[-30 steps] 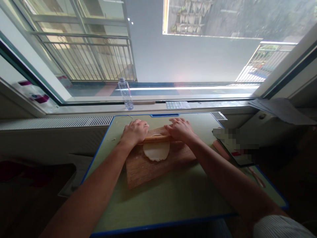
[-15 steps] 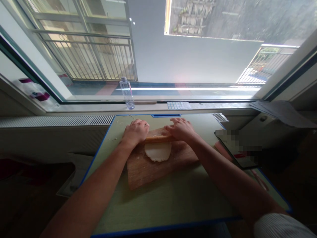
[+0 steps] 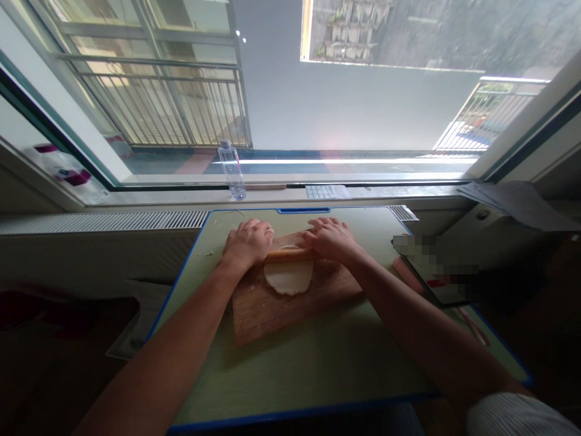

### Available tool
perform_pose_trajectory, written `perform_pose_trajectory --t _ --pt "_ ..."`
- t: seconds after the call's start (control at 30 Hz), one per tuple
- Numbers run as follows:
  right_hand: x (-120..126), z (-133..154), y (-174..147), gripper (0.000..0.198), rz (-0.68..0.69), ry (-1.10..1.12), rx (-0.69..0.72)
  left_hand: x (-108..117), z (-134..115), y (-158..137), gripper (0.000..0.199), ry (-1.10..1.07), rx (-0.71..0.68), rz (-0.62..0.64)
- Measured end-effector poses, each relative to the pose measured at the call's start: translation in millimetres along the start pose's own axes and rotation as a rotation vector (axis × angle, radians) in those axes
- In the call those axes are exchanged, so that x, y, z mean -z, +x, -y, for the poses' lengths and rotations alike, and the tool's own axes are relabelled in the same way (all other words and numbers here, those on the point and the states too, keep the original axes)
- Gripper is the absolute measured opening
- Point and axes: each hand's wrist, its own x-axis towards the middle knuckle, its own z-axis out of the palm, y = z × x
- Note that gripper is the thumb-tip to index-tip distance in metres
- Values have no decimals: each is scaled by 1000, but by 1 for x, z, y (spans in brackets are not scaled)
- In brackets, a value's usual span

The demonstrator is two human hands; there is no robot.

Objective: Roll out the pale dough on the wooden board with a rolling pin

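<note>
dough (image 3: 288, 279), flat and ragged-edged, lies beneath a wooden rolling pin (image 3: 290, 256).

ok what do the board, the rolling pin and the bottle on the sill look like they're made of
Board: brown wood, fairly matte, with faint grain showing.
Rolling pin: probably wood too, lighter orange-brown and smooth-looking.
Bottle: likely clear, glossy plastic, being see-through with bright glints, though glass can't be ruled out.
</note>
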Motion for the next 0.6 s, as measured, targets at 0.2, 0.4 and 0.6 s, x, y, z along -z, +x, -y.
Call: perform_pose_trajectory --t 0.2,0.4,0.6 --pt "-1 3 -12 57 -70 2 -13 3 -2 -7 44 16 -11 9" --pt "-1 3 -20 60 -70 -11 -11 3 -3 -15 45 1 -6 -7" --pt "-2 2 -22 62 -58 5 7 1 -2 -18 46 -4 4 -4"
